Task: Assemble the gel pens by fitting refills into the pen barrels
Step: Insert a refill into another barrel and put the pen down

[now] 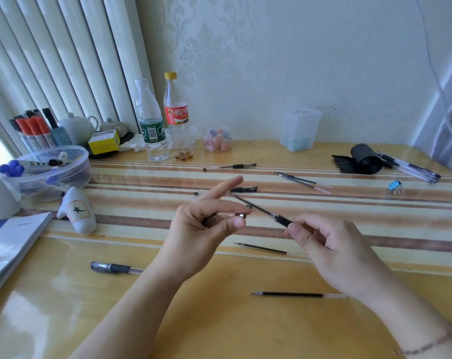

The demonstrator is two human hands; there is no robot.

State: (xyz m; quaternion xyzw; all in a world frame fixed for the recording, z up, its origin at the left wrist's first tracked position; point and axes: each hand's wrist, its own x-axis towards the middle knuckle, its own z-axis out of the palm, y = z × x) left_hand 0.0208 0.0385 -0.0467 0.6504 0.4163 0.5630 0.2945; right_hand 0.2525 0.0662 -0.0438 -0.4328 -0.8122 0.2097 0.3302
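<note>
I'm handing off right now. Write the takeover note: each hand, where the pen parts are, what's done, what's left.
Left hand: forefinger straight, thumb and curled fingers pinching a small dark metal-tipped pen part.
Right hand: pinching the black grip section with a thin black refill sticking out, held above the striped wooden table.
Loose refills: one near the front, one below the hands, several farther back on the right.
Done: capped black gel pen front left looks assembled.
Left: finish the held pen, then fit the loose refills.
</note>
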